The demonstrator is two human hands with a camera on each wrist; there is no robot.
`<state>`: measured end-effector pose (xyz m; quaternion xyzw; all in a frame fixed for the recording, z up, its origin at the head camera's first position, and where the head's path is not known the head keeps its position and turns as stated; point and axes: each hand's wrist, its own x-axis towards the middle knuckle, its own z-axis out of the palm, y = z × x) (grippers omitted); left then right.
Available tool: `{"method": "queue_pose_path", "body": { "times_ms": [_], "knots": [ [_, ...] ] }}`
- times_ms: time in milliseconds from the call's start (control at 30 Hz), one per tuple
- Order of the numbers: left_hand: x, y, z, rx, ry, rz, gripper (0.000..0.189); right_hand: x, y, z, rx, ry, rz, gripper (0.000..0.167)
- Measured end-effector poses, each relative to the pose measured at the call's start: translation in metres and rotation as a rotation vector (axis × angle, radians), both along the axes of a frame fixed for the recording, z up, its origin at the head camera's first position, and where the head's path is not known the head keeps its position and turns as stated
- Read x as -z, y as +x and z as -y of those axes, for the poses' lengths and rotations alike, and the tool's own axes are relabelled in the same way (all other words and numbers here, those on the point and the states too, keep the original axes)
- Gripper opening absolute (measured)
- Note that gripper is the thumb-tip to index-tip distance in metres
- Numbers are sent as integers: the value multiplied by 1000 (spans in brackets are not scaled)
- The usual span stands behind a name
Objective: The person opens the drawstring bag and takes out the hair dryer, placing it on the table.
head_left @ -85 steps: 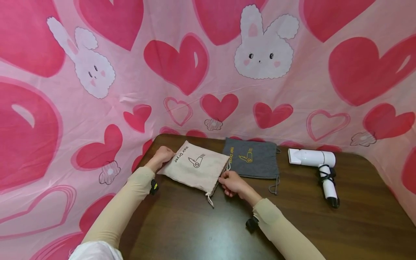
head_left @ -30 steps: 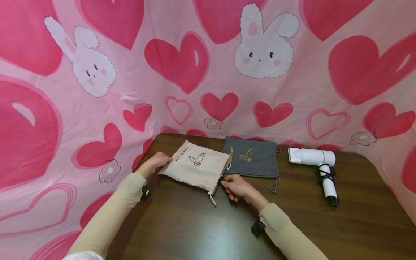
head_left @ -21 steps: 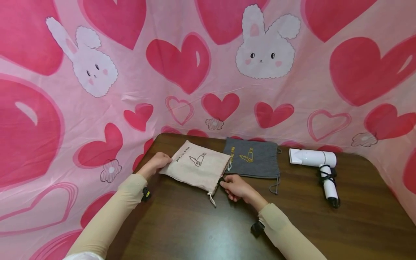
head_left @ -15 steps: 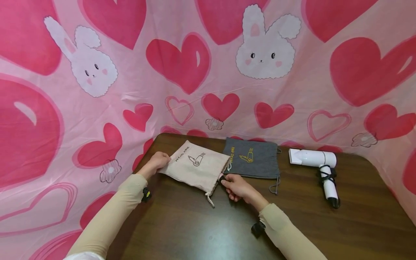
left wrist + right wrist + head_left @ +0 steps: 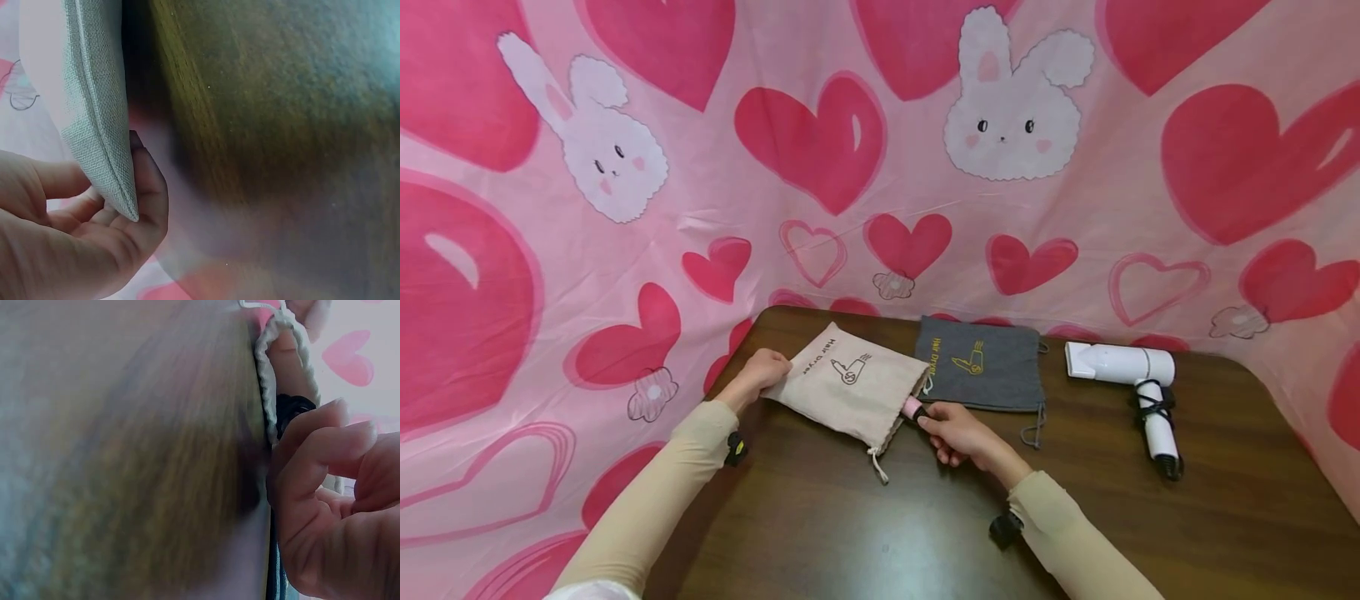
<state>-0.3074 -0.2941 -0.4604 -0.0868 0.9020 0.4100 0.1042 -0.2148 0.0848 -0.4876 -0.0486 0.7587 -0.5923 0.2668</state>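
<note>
A beige drawstring bag (image 5: 850,383) printed "Hair Dryer" lies on the left of the table in the head view. My left hand (image 5: 760,373) pinches its near-left corner; in the left wrist view the fingers and thumb wrap round the bag's corner (image 5: 106,156). From the mouth on the right pokes the handle of a pink hair dryer (image 5: 912,407) with a black end. My right hand (image 5: 958,433) grips that black end. In the right wrist view a black coil (image 5: 294,409) shows inside the scalloped bag mouth (image 5: 265,381), beside the curled fingers. The dryer's body is hidden in the bag.
A grey drawstring bag (image 5: 992,367) with yellow print lies flat behind, partly under the beige bag's edge. Further right is a white hair dryer (image 5: 1120,364), its black cord wound round the handle. Heart-patterned cloth (image 5: 910,192) stands behind the brown table (image 5: 865,517).
My right hand has moved slightly right, drawing the dryer's handle out, so pink now shows beyond the bag's mouth. The left hand has shifted slightly left, still holding the corner.
</note>
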Motion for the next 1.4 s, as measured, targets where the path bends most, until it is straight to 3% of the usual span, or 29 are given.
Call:
{"method": "queue_pose_path", "body": {
  "times_ms": [133,367,500,733,933,1200,1400],
  "knots": [
    [-2,-2,2,17,36,27,31,-4,-2,-1,-9,14,9,30],
    [-5,-7,2,72,137,60,24,-7,-9,3,7,23,58,41],
    [-2,-15,-3,58,177,52,26,-4,-11,5,11,26,70,39],
    [-2,-26,-13,18,148,-6,36,-5,-10,6,-2,17,52,34],
    [-1,-28,-12,7,108,-9,41,-8,-4,4,-47,9,31,31],
    [-6,-26,-13,8,96,-32,32,-13,4,-4,-54,14,4,32],
    [-4,-25,-17,-2,100,-31,19,-9,10,-8,-70,5,4,32]
  ]
}}
